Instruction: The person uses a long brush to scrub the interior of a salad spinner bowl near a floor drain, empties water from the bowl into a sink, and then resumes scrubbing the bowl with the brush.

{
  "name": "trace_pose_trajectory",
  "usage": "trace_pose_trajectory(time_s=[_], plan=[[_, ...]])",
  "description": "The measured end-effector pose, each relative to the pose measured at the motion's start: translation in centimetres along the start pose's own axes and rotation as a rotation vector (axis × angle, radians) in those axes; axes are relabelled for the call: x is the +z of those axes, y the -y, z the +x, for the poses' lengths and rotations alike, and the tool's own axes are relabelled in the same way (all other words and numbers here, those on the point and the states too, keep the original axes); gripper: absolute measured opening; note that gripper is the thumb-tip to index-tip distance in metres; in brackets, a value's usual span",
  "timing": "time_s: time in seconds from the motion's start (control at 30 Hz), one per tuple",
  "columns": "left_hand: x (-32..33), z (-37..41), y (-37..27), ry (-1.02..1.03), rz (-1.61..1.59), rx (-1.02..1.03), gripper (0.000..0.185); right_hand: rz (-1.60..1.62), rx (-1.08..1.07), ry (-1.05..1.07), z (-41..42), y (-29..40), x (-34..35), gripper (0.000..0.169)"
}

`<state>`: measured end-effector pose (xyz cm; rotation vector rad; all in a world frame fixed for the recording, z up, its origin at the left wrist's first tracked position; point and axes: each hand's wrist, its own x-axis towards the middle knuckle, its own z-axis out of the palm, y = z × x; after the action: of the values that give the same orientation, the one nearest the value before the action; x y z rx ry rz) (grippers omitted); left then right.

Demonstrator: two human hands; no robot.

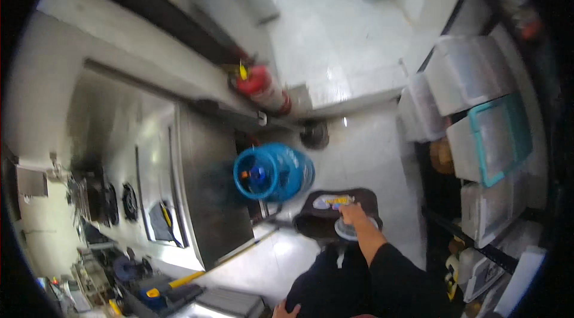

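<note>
My right hand (353, 212) reaches down over a dark brown stool (314, 224), its fingers at a small packet (336, 202) with yellow and white print on the seat. Whether it grips the packet is too blurred to tell. Beneath my wrist, a pale round container or lid (347, 229) rests on the stool. Near the bottom edge, my left hand (286, 310) lies against my dark clothing with its fingers apart and nothing visible in it. A blue gas cylinder (293, 173) stands on the floor just beyond the stool, to the left.
A red fire extinguisher (267, 91) stands by the wall past the cylinder. To the left runs a stainless steel counter (208, 183) with stove grates (130, 201). Shelving on the right holds several plastic bins, one with a turquoise-rimmed lid (482, 152). A raised threshold (354, 103) crosses the floor ahead.
</note>
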<state>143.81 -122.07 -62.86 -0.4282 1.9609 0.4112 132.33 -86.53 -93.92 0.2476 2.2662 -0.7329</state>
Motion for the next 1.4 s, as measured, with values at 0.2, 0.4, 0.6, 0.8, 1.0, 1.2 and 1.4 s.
trace_pose_trajectory(time_s=[0.2, 0.4, 0.6, 0.8, 1.0, 1.2, 1.4], plan=[[6.1, 4.5, 2.7, 0.042, -0.036, -0.006, 0.086, 0.013, -0.124, 0.144, 8.2, 0.1, 3.4, 0.049], [3.9, 6.3, 0.3, 0.003, -0.104, -0.092, 0.075, -0.139, -0.142, 0.228, 14.8, 0.0, 4.8, 0.046], [4.8, 6.4, -1.5, -0.102, -0.286, -0.189, 0.064, -0.214, -0.107, 0.027, 19.6, 0.3, 4.9, 0.041], [6.5, 5.9, -6.5, -0.104, -0.428, -0.308, 0.058, -0.186, -0.088, 0.165, 23.5, -2.6, 1.8, 0.033], [11.9, 6.8, -10.9, -0.152, -0.325, -0.166, 0.056, 0.671, -0.473, -0.84, 24.9, 18.2, -24.2, 0.04], [12.0, 8.2, -21.0, 0.151, 0.072, 0.433, 0.049, 0.439, -0.701, -0.935, 29.0, 36.8, -36.3, 0.08], [17.6, 9.8, -21.3, 0.339, 0.18, 0.604, 0.029, 0.605, -0.542, -0.945, 29.8, 35.1, -35.9, 0.066]])
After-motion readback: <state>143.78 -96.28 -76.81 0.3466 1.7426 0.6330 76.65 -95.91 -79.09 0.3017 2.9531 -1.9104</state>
